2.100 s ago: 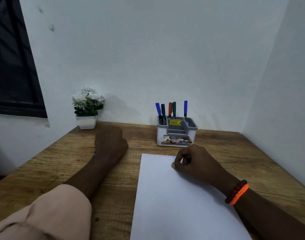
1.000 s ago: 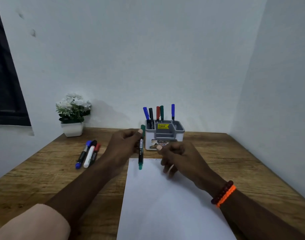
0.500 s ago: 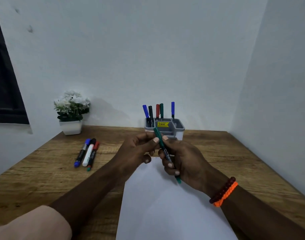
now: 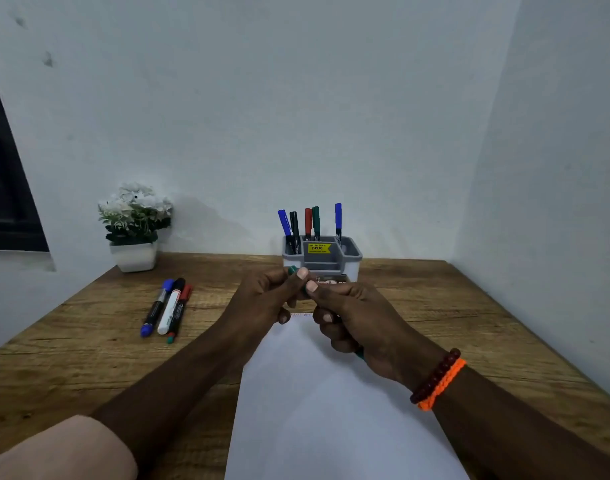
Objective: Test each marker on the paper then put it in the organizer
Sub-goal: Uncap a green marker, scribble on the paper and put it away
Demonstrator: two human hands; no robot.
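Both hands hold a green marker (image 4: 292, 270) above the top edge of the white paper (image 4: 331, 410). My left hand (image 4: 262, 299) pinches its cap end between thumb and fingers. My right hand (image 4: 352, 317) grips the barrel, which is mostly hidden; a green tip pokes out below the palm. Behind the hands stands the grey-and-white organizer (image 4: 352, 254) with several markers upright in it. A few faint marks show at the paper's top edge.
Three markers (image 4: 168, 308) lie side by side on the wooden table (image 4: 89, 341) at left. A white pot of flowers (image 4: 134, 230) stands at the back left. Walls close the table at the back and right.
My left hand picked the green marker from the left group and brought it to centre. My right hand took hold of its barrel, and both hands now grip it closer together.
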